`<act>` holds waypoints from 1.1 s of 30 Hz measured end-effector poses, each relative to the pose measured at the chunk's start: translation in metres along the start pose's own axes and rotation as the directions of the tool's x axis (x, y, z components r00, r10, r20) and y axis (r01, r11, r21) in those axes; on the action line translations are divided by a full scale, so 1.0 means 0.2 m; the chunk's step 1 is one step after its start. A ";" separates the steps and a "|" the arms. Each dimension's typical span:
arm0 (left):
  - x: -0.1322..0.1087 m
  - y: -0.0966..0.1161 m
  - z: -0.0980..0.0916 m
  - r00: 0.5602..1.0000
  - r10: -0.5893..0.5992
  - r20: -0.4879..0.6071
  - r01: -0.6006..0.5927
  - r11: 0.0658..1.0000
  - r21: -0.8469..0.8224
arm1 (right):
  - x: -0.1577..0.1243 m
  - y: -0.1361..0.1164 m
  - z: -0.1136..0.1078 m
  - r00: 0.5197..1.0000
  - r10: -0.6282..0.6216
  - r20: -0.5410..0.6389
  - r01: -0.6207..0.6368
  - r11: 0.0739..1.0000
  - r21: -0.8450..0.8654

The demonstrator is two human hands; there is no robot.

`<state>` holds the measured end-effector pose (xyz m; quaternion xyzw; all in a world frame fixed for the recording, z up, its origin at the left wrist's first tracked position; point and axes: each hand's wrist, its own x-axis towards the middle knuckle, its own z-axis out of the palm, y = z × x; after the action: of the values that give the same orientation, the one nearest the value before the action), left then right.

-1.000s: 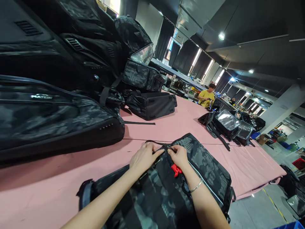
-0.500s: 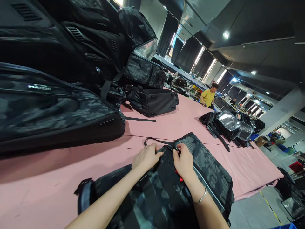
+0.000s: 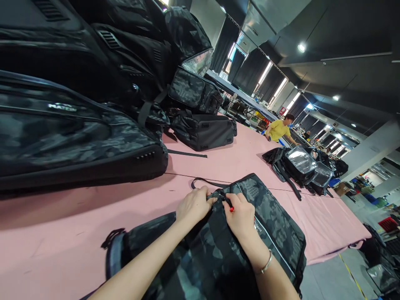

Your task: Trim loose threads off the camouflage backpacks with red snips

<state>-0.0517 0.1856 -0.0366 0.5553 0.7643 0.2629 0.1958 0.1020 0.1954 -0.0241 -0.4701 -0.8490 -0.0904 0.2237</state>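
A dark camouflage bag [image 3: 275, 216] lies on the pink-covered table [image 3: 125, 208] in front of me, with a thin black strap looping out beyond its top. My left hand [image 3: 194, 205] grips the bag's upper edge, thumb and fingers pinched together on the black fabric. Close on its right, my right hand [image 3: 239, 210] is closed around a small dark tool with a red part [image 3: 231, 209], its tip at the bag's edge between both hands. The tool's exact kind is hard to make out.
Large black camouflage bags [image 3: 78, 137] are piled at the left, a smaller black bag [image 3: 206, 131] beside them. More bags with clear plastic [image 3: 301, 160] lie at the table's far right. A person in yellow [image 3: 278, 130] stands beyond the table.
My right hand has turned slightly, and the red part now shows between its fingers. The person in yellow has leaned and reached an arm toward the far bags. The view has shifted slightly.
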 end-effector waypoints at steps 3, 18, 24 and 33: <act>0.00 0.00 0.00 1.000 -0.004 0.005 0.004 1.000 0.004 | 0.00 -0.01 0.01 1.000 -0.029 0.008 0.029 0.999 -0.026; -0.01 0.00 0.00 1.000 -0.006 0.008 0.006 1.000 0.020 | -0.02 -0.06 0.02 0.993 -0.113 -0.041 0.103 0.977 -0.187; -0.01 0.01 0.01 1.000 -0.008 0.010 0.008 1.000 0.011 | -0.03 -0.06 0.03 0.984 -0.143 -0.110 0.118 0.970 -0.212; -0.01 0.01 0.00 1.000 0.009 0.013 -0.009 1.000 0.011 | -0.04 -0.11 0.03 0.994 -0.042 -0.102 0.021 0.980 -0.199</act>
<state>-0.0497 0.1842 -0.0363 0.5615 0.7621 0.2559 0.1962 0.0854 0.1801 -0.0310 -0.4711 -0.8300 -0.2028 0.2191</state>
